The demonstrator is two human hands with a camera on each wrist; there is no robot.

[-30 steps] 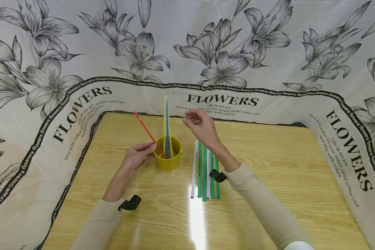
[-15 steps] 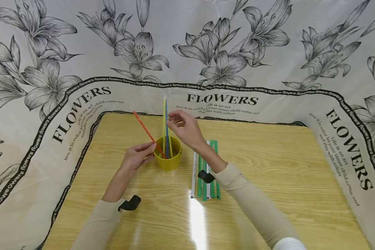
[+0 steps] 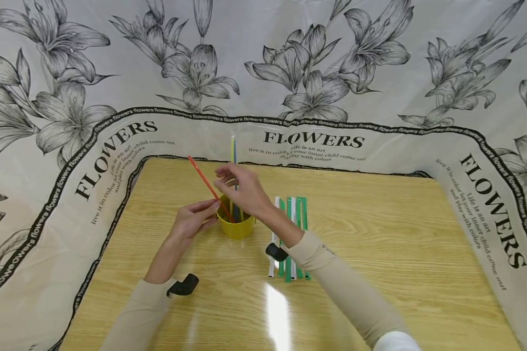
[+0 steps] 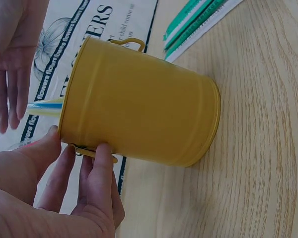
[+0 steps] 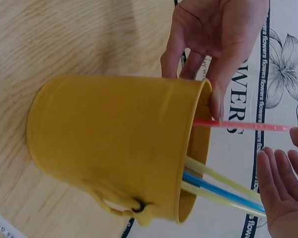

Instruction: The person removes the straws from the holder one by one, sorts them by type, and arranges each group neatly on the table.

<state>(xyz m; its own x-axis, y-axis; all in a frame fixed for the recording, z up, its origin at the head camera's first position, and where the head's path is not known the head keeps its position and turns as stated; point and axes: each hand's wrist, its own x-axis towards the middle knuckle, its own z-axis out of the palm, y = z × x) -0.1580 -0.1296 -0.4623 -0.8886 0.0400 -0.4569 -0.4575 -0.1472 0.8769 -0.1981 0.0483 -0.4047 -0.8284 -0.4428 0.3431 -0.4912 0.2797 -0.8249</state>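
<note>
- Our left hand point(image 3: 191, 220) pinches the yellow pail point(image 3: 238, 232) rim
- Our right hand point(image 3: 242, 191) curves, gripping nothing
- The red drinking straw point(image 5: 253, 125) looks light, slippery, crushable: pinch midway

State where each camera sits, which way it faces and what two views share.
Head: worn on the head, looking forward and down at the table and yellow bucket; left hand, right hand and sleeves show.
Left wrist: on that wrist, facing the bucket's side; the left hand at its rim and part of the right hand show.
Right wrist: on that wrist, facing the bucket's side and opening; the left hand and part of the right show.
Shared: both wrist views show the bucket and blue straw.
</note>
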